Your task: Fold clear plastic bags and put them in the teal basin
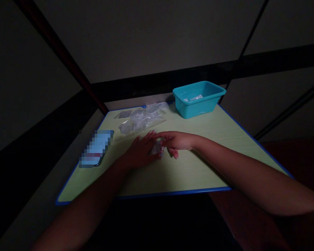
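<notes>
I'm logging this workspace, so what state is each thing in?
Small clear packet: lying on the table, partly covered by hands
Left hand: palm down, fingers extended
Right hand: at the packet, grip unclear
Clear plastic bags: crumpled, heaped loosely
Teal tub: upright, uncovered, pale items inside
Phone: lying flat, display pixelated

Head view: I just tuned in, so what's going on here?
A person's left hand is spread at a small clear packet on the table; the right hand has its fingers there too, its grip unclear. Clear bags lie beyond the hands, a phone to the left, and a teal bin stands back right.
</notes>
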{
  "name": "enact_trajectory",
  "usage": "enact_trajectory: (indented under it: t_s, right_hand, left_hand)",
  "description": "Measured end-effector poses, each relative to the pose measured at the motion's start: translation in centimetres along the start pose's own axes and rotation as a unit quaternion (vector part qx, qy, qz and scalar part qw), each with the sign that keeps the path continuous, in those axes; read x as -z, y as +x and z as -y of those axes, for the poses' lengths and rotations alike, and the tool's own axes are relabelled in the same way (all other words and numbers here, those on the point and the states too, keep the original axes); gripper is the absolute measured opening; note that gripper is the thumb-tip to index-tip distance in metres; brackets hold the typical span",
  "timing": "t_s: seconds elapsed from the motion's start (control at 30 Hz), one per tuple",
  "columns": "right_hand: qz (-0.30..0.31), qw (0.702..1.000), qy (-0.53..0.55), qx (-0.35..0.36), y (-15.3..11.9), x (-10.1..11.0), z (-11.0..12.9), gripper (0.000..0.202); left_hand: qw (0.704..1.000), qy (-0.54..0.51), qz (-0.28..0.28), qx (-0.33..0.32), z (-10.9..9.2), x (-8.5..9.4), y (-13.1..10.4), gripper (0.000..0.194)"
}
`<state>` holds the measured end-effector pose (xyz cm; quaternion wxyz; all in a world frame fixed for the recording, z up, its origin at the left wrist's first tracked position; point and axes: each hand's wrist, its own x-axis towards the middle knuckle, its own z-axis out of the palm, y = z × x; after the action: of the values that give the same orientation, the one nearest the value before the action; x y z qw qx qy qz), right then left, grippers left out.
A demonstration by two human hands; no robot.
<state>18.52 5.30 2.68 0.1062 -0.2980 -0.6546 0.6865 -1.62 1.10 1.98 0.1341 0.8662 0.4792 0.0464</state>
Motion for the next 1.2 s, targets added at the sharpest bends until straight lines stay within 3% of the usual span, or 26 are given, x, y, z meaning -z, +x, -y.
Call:
enact_trajectory:
  t_s: [0.3,0.47,0.63,0.8,0.9,0.97,1.07,1.2]
  right_hand:
    - [-0.033,0.999,0.003,-0.007,-0.5,-0.3,0.1,0.038]
    - [-0.103,0.994,0.042,-0.001,-0.9,-0.3,0.0,0.028]
    - [-0.141,0.990,0.003,-0.008,-1.0,-0.7,0.1,0.020]
    - [-0.193,0.981,-0.007,-0.016,-1.3,-1.1,-0.1,0.005]
    - [-0.250,0.958,-0.129,0.053,-2.0,-1.1,-0.1,0.010]
    - [-0.266,0.916,-0.275,0.122,-2.6,-1.2,0.1,0.013]
    - [-0.192,0.855,-0.436,0.205,-3.8,-1.6,0.8,0.020]
    - [-0.054,0.826,-0.500,0.254,-5.0,-2.7,1.7,0.033]
  left_hand:
    - [0.999,0.031,0.026,0.012,-0.2,0.1,0.0,0.078]
    - [0.998,0.048,0.040,0.020,-0.2,0.1,0.1,0.082]
    - [0.997,0.060,0.034,0.019,0.2,-0.4,0.1,0.071]
    - [0.997,0.070,0.034,0.019,0.0,-0.4,0.1,0.078]
    - [0.997,0.072,0.033,0.018,-0.2,-0.3,0.1,0.080]
    - [0.997,0.072,0.031,0.019,-0.3,-0.3,0.0,0.082]
    - [0.997,0.069,0.023,0.017,-0.3,-0.4,0.0,0.087]
    - [0.997,0.066,0.016,0.023,-0.1,-0.7,0.0,0.092]
